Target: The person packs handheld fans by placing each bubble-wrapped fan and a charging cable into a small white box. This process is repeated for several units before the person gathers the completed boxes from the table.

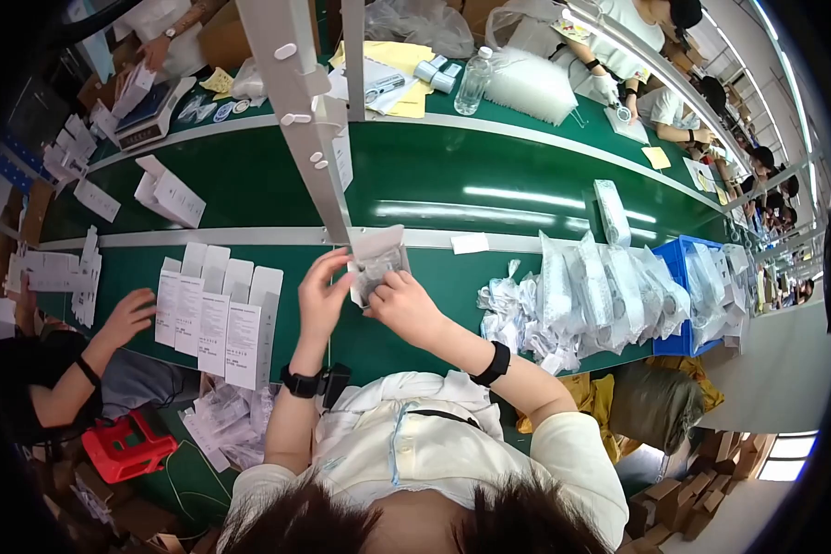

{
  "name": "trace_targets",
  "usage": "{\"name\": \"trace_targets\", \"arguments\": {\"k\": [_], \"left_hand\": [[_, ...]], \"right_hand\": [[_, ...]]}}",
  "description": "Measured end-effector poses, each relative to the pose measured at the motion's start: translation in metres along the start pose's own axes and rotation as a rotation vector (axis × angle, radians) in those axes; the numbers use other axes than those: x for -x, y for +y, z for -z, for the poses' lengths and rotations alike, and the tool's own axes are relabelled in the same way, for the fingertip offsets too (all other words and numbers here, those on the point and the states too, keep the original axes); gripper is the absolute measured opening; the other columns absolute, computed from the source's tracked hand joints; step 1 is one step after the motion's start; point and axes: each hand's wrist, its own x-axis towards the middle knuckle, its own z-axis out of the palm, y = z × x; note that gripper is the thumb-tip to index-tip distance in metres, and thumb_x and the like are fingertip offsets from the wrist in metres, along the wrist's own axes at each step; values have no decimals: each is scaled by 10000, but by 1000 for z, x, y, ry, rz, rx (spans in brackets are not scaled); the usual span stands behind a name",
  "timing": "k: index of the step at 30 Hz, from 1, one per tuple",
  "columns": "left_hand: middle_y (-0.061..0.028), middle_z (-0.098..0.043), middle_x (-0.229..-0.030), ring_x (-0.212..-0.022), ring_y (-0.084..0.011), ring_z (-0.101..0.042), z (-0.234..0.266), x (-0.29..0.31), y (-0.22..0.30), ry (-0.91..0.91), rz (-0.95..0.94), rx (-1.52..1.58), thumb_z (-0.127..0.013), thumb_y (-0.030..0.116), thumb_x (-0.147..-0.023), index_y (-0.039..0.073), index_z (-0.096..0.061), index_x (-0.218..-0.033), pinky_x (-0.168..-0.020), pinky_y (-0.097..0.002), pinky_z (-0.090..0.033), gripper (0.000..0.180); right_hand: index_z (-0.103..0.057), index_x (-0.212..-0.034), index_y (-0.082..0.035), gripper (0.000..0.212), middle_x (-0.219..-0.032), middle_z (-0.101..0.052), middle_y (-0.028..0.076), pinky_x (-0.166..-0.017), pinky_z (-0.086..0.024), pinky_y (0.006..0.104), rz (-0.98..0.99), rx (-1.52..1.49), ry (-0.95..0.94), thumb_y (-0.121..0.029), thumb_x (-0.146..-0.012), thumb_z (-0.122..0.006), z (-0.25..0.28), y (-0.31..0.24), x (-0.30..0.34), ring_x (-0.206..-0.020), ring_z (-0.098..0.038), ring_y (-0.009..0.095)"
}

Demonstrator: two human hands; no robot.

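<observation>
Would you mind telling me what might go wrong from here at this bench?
The clear wrapping could snag or the edges crease, since the right hand has its fingers at the mouth of the small white box, with the left hand beside it.

A nudge might disarrange the overlapping white cartons, as a co-worker's hand is close by.

The crowded bubble-wrapped packages could slide onto the loose white packets beside them.
</observation>
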Motion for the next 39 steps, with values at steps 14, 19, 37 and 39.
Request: {"name": "trace_targets", "arguments": {"k": [14,19,37,39], "left_hand": [[-169,-166,-1405,-1282,-394,-145,60,45,-60,-19,77,-1414,-770,182,-540,79,-229,-1336,-972,-591,-166,968],[-158,-214,-1379,-1262,-368,-193,-14,57,-30,-262,82,-1192,-777,211,-561,77,-247,-1337,-959,-519,-247,950],[-123,-373,-1270,-1181,-238,-369,-18,-1,-13,-767,595,-169,-716,153,-698,40,-264,-1318,-963,-324,-326,776],[-125,-352,-1283,-1190,-235,-354,-30,-25,-8,-793,446,-146,-718,151,-690,38,-256,-1319,-964,-331,-325,789]], "right_hand": [[-223,-1315,-50,964,-1236,-401,164,-887,-428,390,-688,-1268,17,-169,-556,-805,15,71,6,-1121,-445,277],[-161,-1325,-56,973,-1253,-387,155,-890,-443,354,-916,-1281,34,-115,-584,-789,30,143,3,-1161,-414,263],[-311,-1317,-211,684,-1291,-360,238,-885,-300,629,-1612,210,-520,-318,-726,-639,-22,444,188,-1212,-301,425],[-261,-1333,-297,725,-1241,-422,224,-908,-356,535,-1586,-61,-401,-256,-722,-648,-43,484,313,-1111,-433,412]]}}
